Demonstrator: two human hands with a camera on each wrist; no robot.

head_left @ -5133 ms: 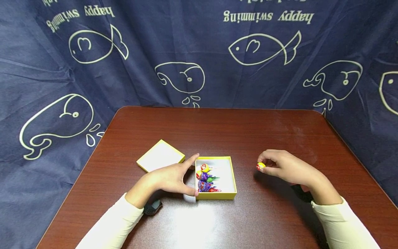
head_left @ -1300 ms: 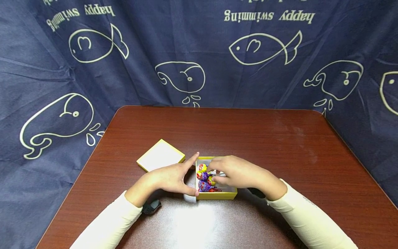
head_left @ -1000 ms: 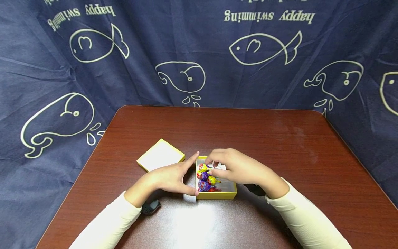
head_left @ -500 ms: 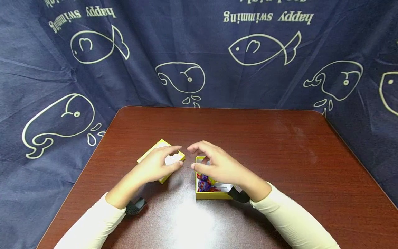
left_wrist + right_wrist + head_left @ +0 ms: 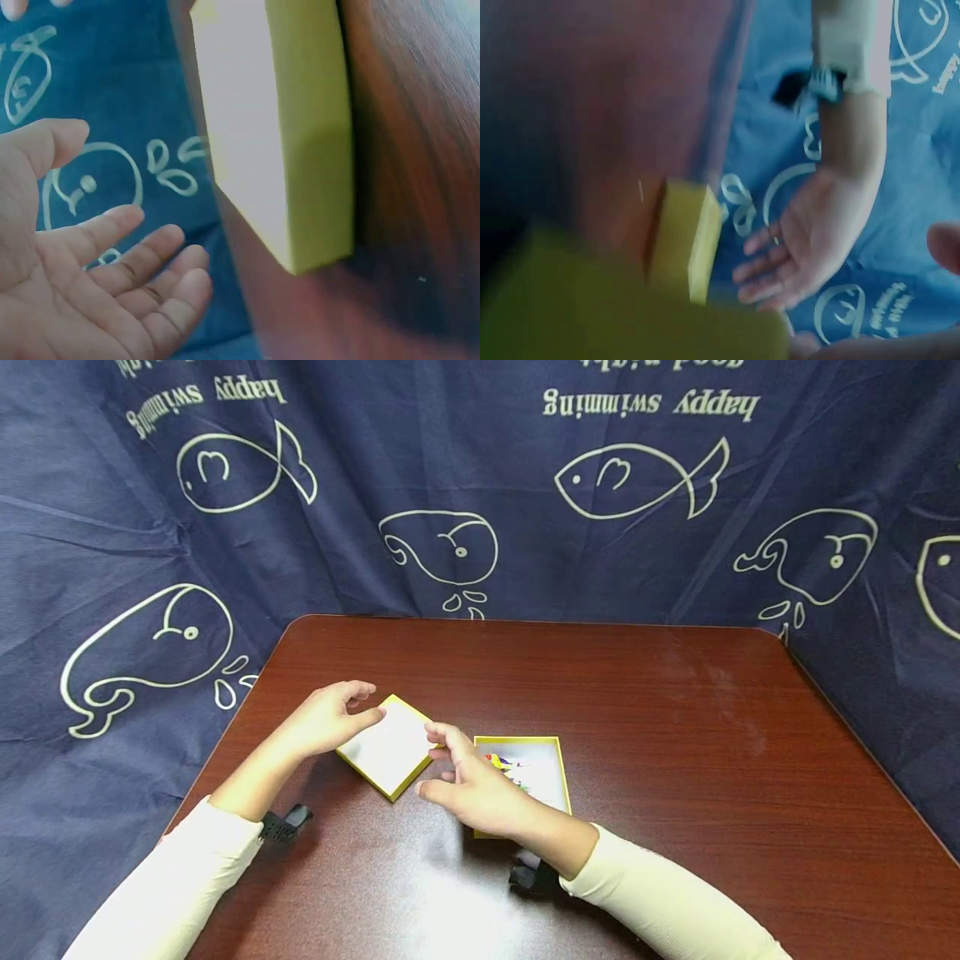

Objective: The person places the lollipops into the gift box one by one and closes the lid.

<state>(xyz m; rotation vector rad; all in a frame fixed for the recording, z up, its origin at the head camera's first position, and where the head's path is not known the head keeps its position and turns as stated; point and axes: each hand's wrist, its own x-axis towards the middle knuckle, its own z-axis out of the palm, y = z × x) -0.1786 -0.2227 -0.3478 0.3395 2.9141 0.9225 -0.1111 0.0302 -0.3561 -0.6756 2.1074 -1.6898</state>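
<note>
A square box lid (image 5: 390,747), white with yellow edges, lies turned on the table between my hands in the head view. My left hand (image 5: 326,720) hovers at its left edge, fingers loosely bent and holding nothing. The left wrist view shows that hand (image 5: 112,277) beside the lid's yellow side (image 5: 319,142), apart from it. Near the lid's right corner is my right hand (image 5: 476,785), fingers spread, nothing in them. Beneath that hand and forearm sits the yellow box (image 5: 547,768), partly covered. A few lollipops (image 5: 497,762) show inside it; the others are hidden.
The brown table (image 5: 637,693) reaches back to a dark blue curtain (image 5: 510,468) with white fish and whale drawings. Black wrist devices (image 5: 285,823) are strapped under both forearms. A bright glare lies on the table's front middle.
My right hand placed a lollipop in the box, then released it and moved left toward the lid. My left hand left the box's side and moved left past the lid.
</note>
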